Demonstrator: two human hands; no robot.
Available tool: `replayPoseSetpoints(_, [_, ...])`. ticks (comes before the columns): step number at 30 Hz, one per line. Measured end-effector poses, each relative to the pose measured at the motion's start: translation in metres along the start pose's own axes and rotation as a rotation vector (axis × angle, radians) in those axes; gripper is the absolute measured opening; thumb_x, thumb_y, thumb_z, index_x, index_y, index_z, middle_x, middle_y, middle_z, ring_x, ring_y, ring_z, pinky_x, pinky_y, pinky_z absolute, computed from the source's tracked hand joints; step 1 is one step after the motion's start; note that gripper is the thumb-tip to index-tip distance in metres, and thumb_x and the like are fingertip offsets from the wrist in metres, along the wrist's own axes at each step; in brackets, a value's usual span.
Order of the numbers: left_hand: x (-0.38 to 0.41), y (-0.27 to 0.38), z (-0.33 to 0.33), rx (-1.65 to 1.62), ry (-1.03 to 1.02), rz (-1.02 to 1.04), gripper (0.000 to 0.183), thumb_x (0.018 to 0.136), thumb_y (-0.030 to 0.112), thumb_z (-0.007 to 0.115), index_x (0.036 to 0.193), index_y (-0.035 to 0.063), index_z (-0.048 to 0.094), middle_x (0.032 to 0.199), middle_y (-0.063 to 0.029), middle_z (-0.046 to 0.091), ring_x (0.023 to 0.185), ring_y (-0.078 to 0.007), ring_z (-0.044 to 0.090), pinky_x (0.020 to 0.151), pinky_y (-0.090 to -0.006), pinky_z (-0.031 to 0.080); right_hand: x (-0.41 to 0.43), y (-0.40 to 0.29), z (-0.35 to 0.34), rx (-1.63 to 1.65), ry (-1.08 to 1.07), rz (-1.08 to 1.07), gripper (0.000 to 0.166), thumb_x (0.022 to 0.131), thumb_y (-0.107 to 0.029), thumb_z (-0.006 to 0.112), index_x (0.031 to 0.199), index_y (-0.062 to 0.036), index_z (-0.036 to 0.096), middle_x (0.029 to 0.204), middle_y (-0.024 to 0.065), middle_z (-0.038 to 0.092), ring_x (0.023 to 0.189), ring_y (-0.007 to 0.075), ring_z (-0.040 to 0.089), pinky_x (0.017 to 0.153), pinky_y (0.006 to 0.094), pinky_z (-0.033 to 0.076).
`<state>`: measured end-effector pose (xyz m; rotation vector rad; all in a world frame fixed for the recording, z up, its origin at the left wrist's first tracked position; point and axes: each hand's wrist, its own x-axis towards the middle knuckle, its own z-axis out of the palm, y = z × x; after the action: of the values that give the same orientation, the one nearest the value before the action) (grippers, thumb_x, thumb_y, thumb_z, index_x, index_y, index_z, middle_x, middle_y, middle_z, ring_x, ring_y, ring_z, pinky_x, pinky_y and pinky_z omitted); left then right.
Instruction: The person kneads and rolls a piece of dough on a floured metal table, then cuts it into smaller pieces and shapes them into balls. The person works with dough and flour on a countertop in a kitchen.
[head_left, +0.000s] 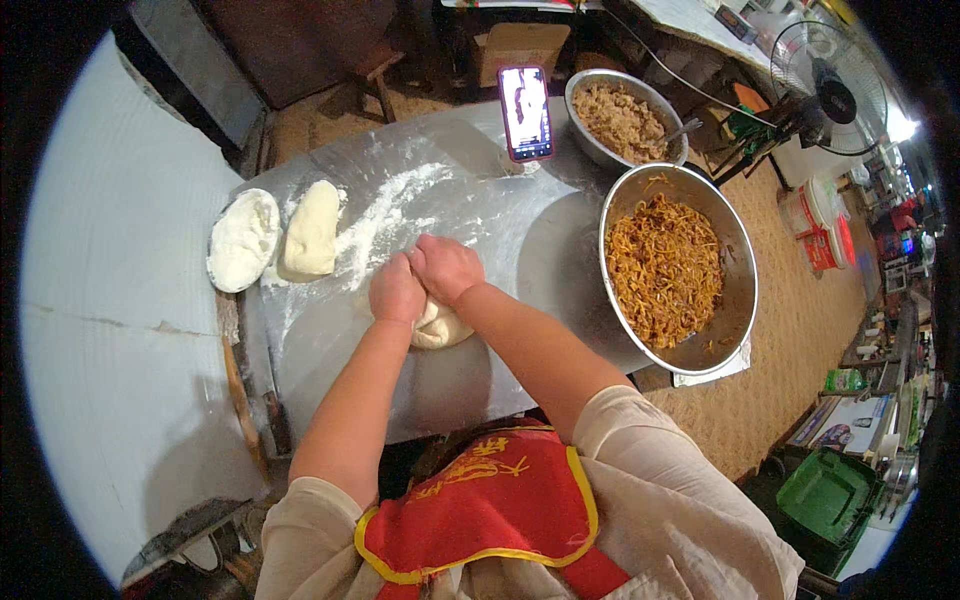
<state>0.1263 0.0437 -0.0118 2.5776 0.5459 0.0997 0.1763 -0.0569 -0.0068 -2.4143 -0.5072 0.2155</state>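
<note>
A lump of dough (441, 331) lies on the metal worktop (499, 225) in front of me, its folded near side showing below my wrists. My left hand (397, 289) is curled and pressed onto it. My right hand (448, 268) bears down beside the left, the two touching at the knuckles. The fingertips of both are hidden under the hands. To the left, a thick log of dough (312, 229) rests on the floured metal. A bowl of white flour (244, 240) stands beside that log at the worktop's left edge. Loose flour (382, 210) streaks the surface beyond my hands.
At right stands a big metal basin (739, 315) of shredded brown filling (664, 274). Behind it is a metal bowl (592, 146) of minced filling with a spoon (684, 129). A lit phone (525, 112) stands upright at the far edge. A fan (832, 90) is beyond.
</note>
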Motion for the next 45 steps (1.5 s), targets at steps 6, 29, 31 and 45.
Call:
replayPoseSetpoints(6, [-0.080, -0.002, -0.049, -0.166, -0.007, 0.429, 0.012, 0.085, 0.010, 0.057, 0.090, 0.0026, 0.064, 0.092, -0.0173, 0.068, 0.091, -0.0384, 0.063, 0.081, -0.0474, 0.049, -0.078, -0.016, -0.031, 0.211, 0.071, -0.023, 0.021, 0.089, -0.024, 0.055, 0.101, -0.0072, 0.061, 0.095, 0.0200, 0.066, 0.090, 0.0408, 0.062, 0.079, 0.0518, 0.048])
replayPoseSetpoints(29, [0.111, -0.056, -0.138, -0.078, 0.197, 0.174, 0.053, 0.093, 0.025, 0.061, 0.138, 0.0021, 0.048, 0.151, -0.0250, 0.034, 0.134, -0.0419, 0.042, 0.112, -0.0417, 0.037, -0.101, 0.022, 0.032, -0.122, 0.319, -0.320, 0.034, 0.082, -0.021, 0.062, 0.113, -0.0083, 0.063, 0.098, 0.0123, 0.063, 0.094, 0.0317, 0.059, 0.083, 0.0462, 0.045])
replayPoseSetpoints(31, [0.072, -0.054, -0.085, 0.194, -0.054, 0.235, 0.045, 0.096, 0.037, 0.052, 0.130, 0.0073, 0.058, 0.155, -0.0195, 0.032, 0.135, -0.0410, 0.041, 0.113, -0.0412, 0.034, -0.097, 0.019, 0.031, -0.090, 0.331, -0.321, 0.033, 0.081, -0.020, 0.061, 0.111, -0.0079, 0.063, 0.097, 0.0130, 0.063, 0.095, 0.0322, 0.060, 0.083, 0.0464, 0.046])
replayPoseSetpoints(45, [-0.175, -0.031, -0.016, 0.089, 0.252, 0.567, 0.042, 0.091, 0.025, 0.053, 0.126, 0.0008, 0.054, 0.128, -0.0150, 0.056, 0.120, -0.0360, 0.048, 0.104, -0.0490, 0.035, -0.169, 0.003, 0.008, 0.030, 0.395, -0.614, 0.035, 0.075, -0.020, 0.065, 0.103, -0.0008, 0.057, 0.108, 0.0186, 0.059, 0.103, 0.0389, 0.055, 0.098, 0.0531, 0.041])
